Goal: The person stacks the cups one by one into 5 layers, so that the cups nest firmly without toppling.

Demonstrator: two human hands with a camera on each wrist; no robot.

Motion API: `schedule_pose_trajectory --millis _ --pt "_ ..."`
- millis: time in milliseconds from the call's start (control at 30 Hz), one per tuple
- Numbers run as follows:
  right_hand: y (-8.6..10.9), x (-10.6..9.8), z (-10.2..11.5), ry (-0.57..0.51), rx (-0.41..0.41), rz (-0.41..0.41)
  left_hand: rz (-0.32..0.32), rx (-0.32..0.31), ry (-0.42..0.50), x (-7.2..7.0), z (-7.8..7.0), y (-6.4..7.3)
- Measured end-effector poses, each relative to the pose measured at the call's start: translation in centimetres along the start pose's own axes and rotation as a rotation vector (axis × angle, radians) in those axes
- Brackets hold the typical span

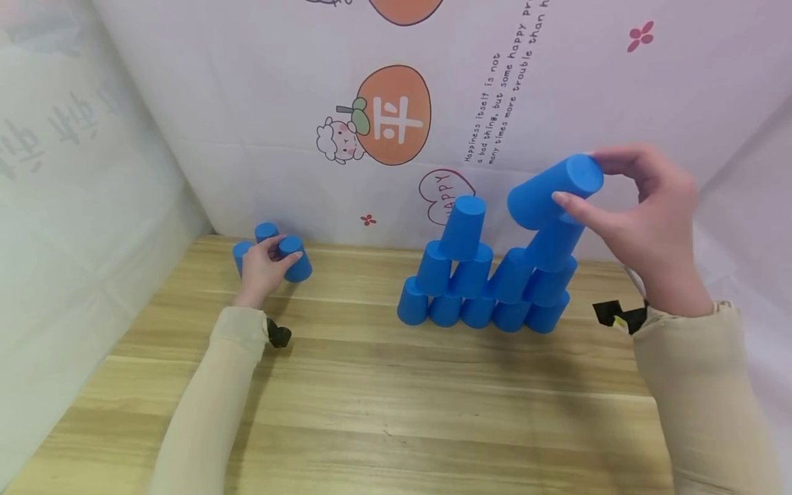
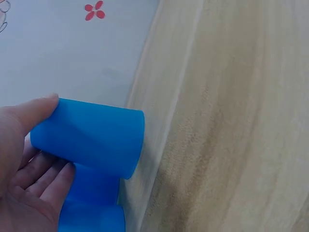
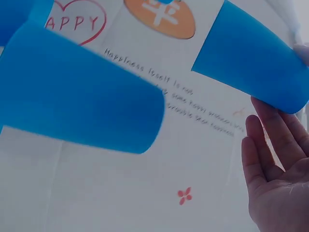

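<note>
My right hand [image 1: 658, 223] pinches a blue cup [image 1: 547, 196] near its base, thumb on the near side. This cup is tilted, its wide mouth toward the left, and overlaps the top right cup [image 1: 555, 246] of the stack in the head view. In the right wrist view the held cup [image 3: 253, 55] stands apart from that stacked cup [image 3: 82, 92]. Far to the left, my left hand [image 1: 261, 271] holds another upside-down cup [image 1: 297, 261] between thumb and fingers, close to the table. Two more cups [image 1: 266, 232] stand right beside it, partly behind the hand.
A pyramid of upside-down blue cups [image 1: 476, 313] stands right of centre on the wooden table [image 1: 371, 412]. Its third level has one cup [image 1: 464, 227] at left and one at right, with a gap between. A printed white cloth [image 1: 260, 137] hangs close behind.
</note>
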State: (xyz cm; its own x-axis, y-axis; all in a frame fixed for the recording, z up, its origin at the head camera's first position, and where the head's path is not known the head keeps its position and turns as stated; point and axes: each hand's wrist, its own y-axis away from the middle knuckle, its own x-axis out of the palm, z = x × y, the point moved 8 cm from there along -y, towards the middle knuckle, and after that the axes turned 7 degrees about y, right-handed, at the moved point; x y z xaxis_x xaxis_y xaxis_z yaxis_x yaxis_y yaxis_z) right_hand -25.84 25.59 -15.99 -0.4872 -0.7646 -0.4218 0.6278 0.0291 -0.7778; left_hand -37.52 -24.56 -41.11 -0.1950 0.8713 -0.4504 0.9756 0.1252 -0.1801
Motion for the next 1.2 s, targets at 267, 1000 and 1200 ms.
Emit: schedule_pose_trajectory --millis 267,1000,1200 --pt "-0.7 3.2 -5.6 0.195 0.175 0.249 0.003 -0.002 0.008 0.2 0.3 -0.2" --pt "1.3 7.0 -7.5 0.260 0.133 0.490 -0.078 0.053 0.007 0.3 -1.0 0.3" --pt "1.3 7.2 -7.5 0.249 0.142 0.501 -0.127 0.158 0.117 0.2 -6.4 0.5"
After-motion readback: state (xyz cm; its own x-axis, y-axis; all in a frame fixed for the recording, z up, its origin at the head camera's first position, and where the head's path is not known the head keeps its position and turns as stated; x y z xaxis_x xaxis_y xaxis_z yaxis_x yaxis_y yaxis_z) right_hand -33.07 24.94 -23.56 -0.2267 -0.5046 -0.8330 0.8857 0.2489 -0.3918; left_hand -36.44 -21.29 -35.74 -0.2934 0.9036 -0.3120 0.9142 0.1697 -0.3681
